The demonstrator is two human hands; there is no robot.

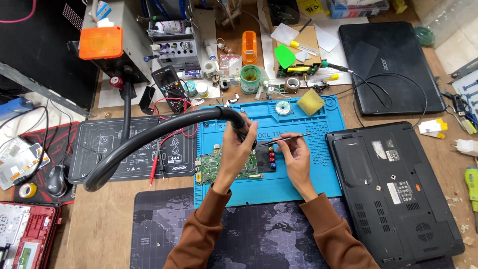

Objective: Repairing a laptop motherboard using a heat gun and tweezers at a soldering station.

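Note:
My left hand grips the black nozzle end of a thick black flexible hose, holding it over a green circuit board that lies on the blue work mat. My right hand holds thin black tweezers, their tip pointing left toward the nozzle above the board. A small black block with red, yellow and blue round buttons sits at the board's right end, between the two hands.
An upturned black laptop lies right of the mat, a closed one behind it. A multimeter with red leads, solder wick spool, yellow sponge, black mat, mouse and red laptop part lie around.

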